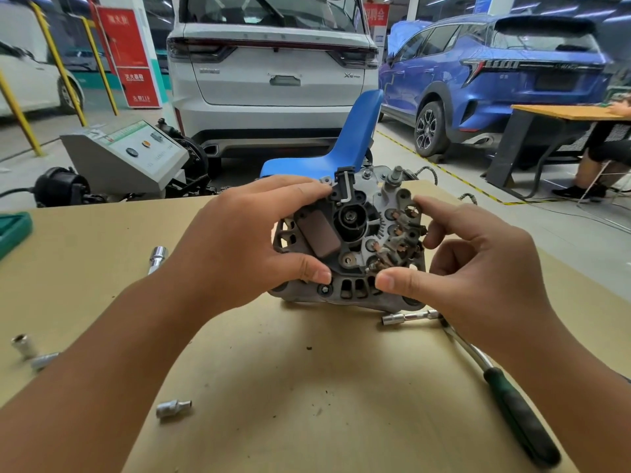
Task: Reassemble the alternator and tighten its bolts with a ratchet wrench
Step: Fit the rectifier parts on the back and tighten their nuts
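The alternator [355, 230] stands on the brown table [290, 370] with its rear face toward me, showing the black regulator and the rectifier plate. My left hand [252, 240] grips its left side, fingers over the top edge and thumb at the lower front. My right hand [478, 264] holds the right side, index finger on the rectifier and thumb pressed near the lower edge. The ratchet wrench [505, 394], with a dark green handle and a socket on an extension, lies on the table under my right wrist.
Loose sockets lie at the left edge [24, 344], near my left forearm [173, 407] and behind it [157, 256]. A green tool case [12, 230] sits far left. A blue chair [341, 145], a grey test bench [126, 155] and parked cars stand beyond the table.
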Motion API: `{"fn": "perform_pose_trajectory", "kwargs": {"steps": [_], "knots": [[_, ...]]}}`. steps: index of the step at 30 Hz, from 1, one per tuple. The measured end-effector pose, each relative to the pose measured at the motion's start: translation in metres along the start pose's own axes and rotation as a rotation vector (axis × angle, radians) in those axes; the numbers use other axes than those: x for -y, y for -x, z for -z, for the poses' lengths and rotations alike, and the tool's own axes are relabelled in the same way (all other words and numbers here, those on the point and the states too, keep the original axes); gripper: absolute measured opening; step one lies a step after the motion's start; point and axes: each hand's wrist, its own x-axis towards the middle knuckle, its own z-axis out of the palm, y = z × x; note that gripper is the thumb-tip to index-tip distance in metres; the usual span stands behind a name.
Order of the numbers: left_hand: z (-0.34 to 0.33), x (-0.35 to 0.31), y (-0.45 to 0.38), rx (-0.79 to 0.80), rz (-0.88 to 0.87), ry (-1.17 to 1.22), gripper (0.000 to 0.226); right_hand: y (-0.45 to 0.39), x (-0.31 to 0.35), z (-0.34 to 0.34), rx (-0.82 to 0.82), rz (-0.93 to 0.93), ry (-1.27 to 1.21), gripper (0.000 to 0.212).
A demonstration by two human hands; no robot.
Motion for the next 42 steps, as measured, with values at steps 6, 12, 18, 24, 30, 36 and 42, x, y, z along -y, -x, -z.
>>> {"fn": "perform_pose_trajectory", "kwargs": {"steps": [6,12,18,24,30,36,42], "knots": [[-0.001,0.001,0.000,0.001,0.002,0.016,0.100,-0.002,-0.002,0.005,0.044,0.020,0.006,0.092],[-0.004,0.001,0.000,0.001,0.007,0.042,0.097,-0.004,-0.004,0.005,0.049,0.020,-0.063,0.080],[-0.004,0.002,0.000,0.009,0.001,0.054,0.096,-0.003,-0.005,0.001,0.072,0.050,-0.121,0.075],[-0.002,0.002,0.000,0.052,0.007,0.038,0.096,-0.003,-0.008,-0.002,0.080,0.022,-0.108,0.074],[0.000,0.000,0.000,0.086,0.023,0.070,0.104,-0.002,-0.010,-0.004,0.093,0.001,-0.073,0.083],[-0.003,-0.004,0.001,0.083,0.042,0.058,0.106,-0.001,-0.012,-0.005,0.139,-0.034,-0.073,0.091],[-0.004,-0.010,0.002,0.082,0.066,0.039,0.103,0.000,-0.012,-0.006,0.128,-0.032,-0.032,0.092]]}}
